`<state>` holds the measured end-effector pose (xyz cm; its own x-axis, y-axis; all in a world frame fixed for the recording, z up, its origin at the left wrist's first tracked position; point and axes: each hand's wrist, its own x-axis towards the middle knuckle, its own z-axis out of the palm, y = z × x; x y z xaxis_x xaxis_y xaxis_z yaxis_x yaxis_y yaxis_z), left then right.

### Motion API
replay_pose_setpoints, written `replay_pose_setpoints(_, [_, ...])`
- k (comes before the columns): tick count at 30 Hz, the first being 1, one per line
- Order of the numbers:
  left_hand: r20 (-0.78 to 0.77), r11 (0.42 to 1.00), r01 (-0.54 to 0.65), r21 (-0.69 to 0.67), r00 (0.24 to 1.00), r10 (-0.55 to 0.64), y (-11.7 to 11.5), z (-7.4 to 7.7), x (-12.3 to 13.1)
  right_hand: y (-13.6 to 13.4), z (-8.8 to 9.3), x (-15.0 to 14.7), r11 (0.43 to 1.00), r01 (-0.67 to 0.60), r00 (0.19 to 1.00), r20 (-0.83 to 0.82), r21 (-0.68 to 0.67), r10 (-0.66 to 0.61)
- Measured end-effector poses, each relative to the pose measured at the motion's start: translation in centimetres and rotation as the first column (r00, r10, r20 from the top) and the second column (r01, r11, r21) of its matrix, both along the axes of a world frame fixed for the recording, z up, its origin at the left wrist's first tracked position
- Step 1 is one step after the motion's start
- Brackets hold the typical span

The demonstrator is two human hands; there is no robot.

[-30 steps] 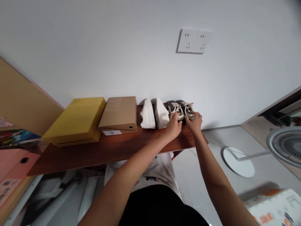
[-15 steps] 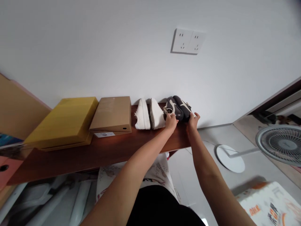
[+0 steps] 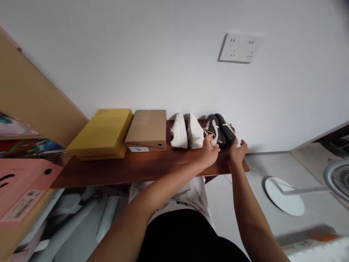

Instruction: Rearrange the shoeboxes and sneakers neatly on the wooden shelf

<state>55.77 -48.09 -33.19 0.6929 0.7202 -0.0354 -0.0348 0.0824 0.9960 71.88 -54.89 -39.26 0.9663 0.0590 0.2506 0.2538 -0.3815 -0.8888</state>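
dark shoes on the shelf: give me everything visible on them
The dark shoes are a pair, dark grey to black with pale stripes, tipped on edge side by side at the right end of the brown shelf, against the wall. The white shoes sit just left. The left hand touches the left shoe; the right hand is by the other, contact unclear.

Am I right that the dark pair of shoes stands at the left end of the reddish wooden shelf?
Not quite: the head view shows the dark pair of shoes at the right end of the reddish wooden shelf.
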Motion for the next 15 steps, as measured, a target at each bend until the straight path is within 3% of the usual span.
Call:
replay_pose_setpoints(2, [0.017,0.998,0.053,0.018,0.998,-0.053,0.7,0.7,-5.3,0.0,0.3,-3.0,0.996,0.007,0.995,0.095,0.092,-0.016])
replay_pose_setpoints(4, [-0.009,0.996,0.069,0.052,0.998,-0.069,2.2,1.2,-11.0,0.8,0.9,-7.1,0.976,-0.077,0.993,0.102,0.204,0.057])
replay_pose_setpoints(7, [-0.076,0.995,0.024,0.093,0.997,-0.017,5.1,1.6,-19.0,3.2,2.4,-14.5,0.863,-0.318,0.929,-0.050,0.393,0.366])
replay_pose_setpoints(9, [-0.120,0.994,-0.035,0.101,0.992,0.047,6.8,1.6,-23.6,5.0,3.2,-19.6,0.759,-0.426,0.802,-0.182,0.493,0.569])
replay_pose_setpoints(12, [-0.170,0.971,-0.225,0.080,0.957,0.236,8.6,0.9,-29.3,7.3,3.5,-26.5,0.609,-0.533,0.505,-0.356,0.588,0.786])
replay_pose_setpoints(15, [-0.186,0.858,-0.508,0.079,0.838,0.513,10.3,-0.8,-34.2,9.4,2.8,-32.3,0.491,-0.634,0.265,-0.429,0.598,0.864])
